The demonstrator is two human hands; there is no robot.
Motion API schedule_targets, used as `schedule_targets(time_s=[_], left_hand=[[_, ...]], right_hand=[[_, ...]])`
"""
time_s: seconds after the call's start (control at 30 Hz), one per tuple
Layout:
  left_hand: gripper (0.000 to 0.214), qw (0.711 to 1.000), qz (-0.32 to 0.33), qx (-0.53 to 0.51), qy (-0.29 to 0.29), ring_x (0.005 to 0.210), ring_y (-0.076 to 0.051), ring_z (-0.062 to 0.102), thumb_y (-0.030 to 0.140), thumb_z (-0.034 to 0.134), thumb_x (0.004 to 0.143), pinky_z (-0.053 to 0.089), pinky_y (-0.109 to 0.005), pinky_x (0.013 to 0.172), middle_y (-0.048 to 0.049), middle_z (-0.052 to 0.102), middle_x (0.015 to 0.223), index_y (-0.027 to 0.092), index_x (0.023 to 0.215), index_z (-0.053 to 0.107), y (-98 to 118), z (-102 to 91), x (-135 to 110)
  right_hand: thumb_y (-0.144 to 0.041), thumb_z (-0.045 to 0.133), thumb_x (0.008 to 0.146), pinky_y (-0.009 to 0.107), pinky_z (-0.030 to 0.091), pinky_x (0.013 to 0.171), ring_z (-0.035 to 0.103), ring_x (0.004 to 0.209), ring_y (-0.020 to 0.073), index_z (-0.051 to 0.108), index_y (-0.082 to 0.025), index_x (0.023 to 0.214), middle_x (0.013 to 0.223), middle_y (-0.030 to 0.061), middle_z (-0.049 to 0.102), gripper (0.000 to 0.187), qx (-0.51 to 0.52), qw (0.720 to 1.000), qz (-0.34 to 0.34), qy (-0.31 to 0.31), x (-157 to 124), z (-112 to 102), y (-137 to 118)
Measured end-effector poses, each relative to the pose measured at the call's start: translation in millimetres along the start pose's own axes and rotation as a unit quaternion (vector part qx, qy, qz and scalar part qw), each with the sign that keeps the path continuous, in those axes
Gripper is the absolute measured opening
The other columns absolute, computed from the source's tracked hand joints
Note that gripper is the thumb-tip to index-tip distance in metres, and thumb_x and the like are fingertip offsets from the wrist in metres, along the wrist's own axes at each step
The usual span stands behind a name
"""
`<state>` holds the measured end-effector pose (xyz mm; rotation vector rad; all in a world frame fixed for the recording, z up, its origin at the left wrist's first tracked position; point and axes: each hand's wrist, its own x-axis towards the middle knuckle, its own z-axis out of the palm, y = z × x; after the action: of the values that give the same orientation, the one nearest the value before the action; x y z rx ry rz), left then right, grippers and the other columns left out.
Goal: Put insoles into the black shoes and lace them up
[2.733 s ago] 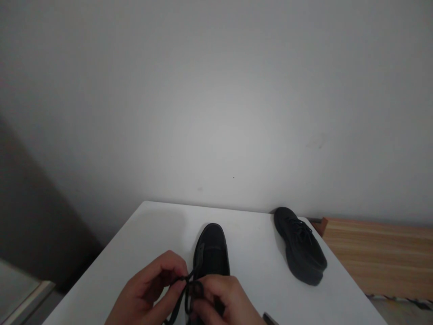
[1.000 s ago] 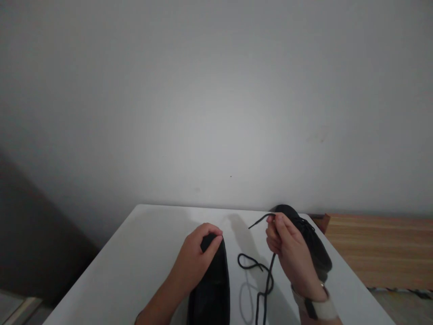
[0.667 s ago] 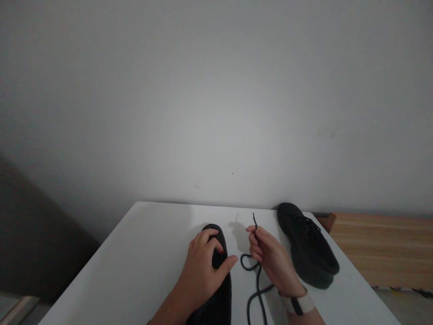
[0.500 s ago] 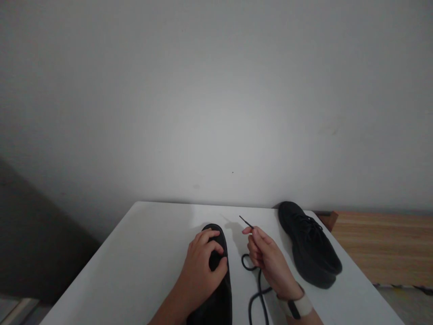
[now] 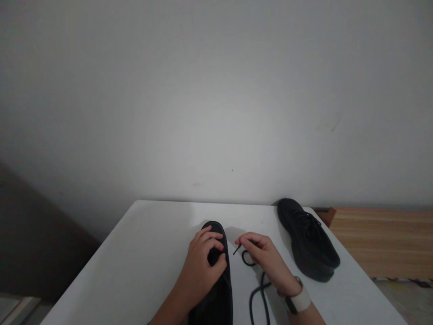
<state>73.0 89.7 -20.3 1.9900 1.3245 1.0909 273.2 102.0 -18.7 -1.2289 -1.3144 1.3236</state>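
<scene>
A black shoe (image 5: 221, 295) lies lengthwise on the white table, its toe toward the wall. My left hand (image 5: 206, 262) rests over its front part, fingers curled on the upper and hiding the lacing area. To the right of that shoe, my right hand (image 5: 262, 253) pinches a black shoelace (image 5: 252, 300) close to one end. The lace's thin tip points down and left, toward the shoe and apart from it. The rest of the lace lies in loops on the table below the hand.
A second black shoe (image 5: 309, 243), with its lace tied in, stands at the table's right side. The white table (image 5: 135, 262) meets a pale wall (image 5: 216, 113) at the back. Beyond the right edge is a wooden surface (image 5: 382, 243).
My right hand has turned and lowered, so the lace tip now points down-left instead of up-left, nearer the shoe. My left hand has stayed on the shoe.
</scene>
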Motion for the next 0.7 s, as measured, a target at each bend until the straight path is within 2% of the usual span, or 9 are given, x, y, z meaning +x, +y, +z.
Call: schedule_targets(time_s=[0.17, 0.23, 0.33, 0.43, 0.53, 0.7], left_hand=[[0.014, 1.000, 0.002, -0.002, -0.006, 0.127, -0.034, 0.055, 0.010, 0.059, 0.076, 0.039, -0.064, 0.108, -0.0108, 0.075, 0.106, 0.021, 0.081, 0.065, 1, -0.9, 0], [0.014, 1.000, 0.002, -0.004, -0.006, 0.126, -0.034, 0.056, 0.010, 0.059, 0.076, 0.040, -0.064, 0.108, -0.0099, 0.075, 0.105, 0.021, 0.081, 0.065, 2, -1.2, 0], [0.014, 1.000, 0.003, -0.009, -0.005, 0.126, -0.033, 0.056, 0.010, 0.059, 0.076, 0.039, -0.064, 0.109, -0.0093, 0.076, 0.104, 0.022, 0.081, 0.065, 2, -1.0, 1], [0.014, 1.000, 0.004, -0.010, -0.006, 0.126, -0.034, 0.055, 0.010, 0.059, 0.077, 0.038, -0.065, 0.109, -0.0090, 0.076, 0.103, 0.021, 0.081, 0.065, 2, -0.2, 1], [0.013, 1.000, 0.012, -0.006, -0.002, 0.125, -0.034, 0.056, 0.010, 0.059, 0.077, 0.039, -0.065, 0.108, -0.0085, 0.076, 0.102, 0.021, 0.082, 0.065, 0, 0.8, 0], [0.013, 1.000, 0.018, -0.002, 0.001, 0.124, -0.034, 0.057, 0.011, 0.059, 0.077, 0.040, -0.064, 0.108, -0.0079, 0.076, 0.102, 0.022, 0.082, 0.064, 0, 1.2, -1]], right_hand=[[-0.056, 0.072, 0.080, 0.022, 0.017, 0.041, 0.023, 0.045, 0.0072, 0.079, -0.015, 0.083, 0.047, -0.0076, 0.037, 0.041, -0.008, 1.000, -0.009, 0.017, 1, 4, 2], [-0.055, 0.071, 0.080, 0.022, 0.021, 0.041, 0.027, 0.044, 0.0078, 0.080, -0.016, 0.083, 0.048, -0.0061, 0.044, 0.040, -0.014, 1.000, -0.014, 0.023, 2, 7, 4], [-0.052, 0.072, 0.081, 0.024, 0.035, 0.047, 0.044, 0.051, 0.0116, 0.081, -0.017, 0.083, 0.058, -0.0003, 0.062, 0.036, -0.025, 0.999, -0.026, 0.035, 3, 12, 7], [-0.050, 0.072, 0.081, 0.030, 0.049, 0.067, 0.063, 0.072, 0.0199, 0.082, -0.018, 0.082, 0.077, 0.0057, 0.076, 0.033, -0.037, 0.998, -0.039, 0.041, 4, 15, 11], [-0.053, 0.073, 0.078, 0.034, 0.052, 0.078, 0.069, 0.083, 0.0256, 0.082, -0.019, 0.081, 0.083, 0.0082, 0.080, 0.035, -0.047, 0.997, -0.046, 0.043, 6, 15, 15], [-0.054, 0.070, 0.080, 0.035, 0.053, 0.079, 0.071, 0.085, 0.0276, 0.082, -0.021, 0.084, 0.087, 0.0086, 0.081, 0.035, -0.057, 0.995, -0.053, 0.054, 8, 13, 21]])
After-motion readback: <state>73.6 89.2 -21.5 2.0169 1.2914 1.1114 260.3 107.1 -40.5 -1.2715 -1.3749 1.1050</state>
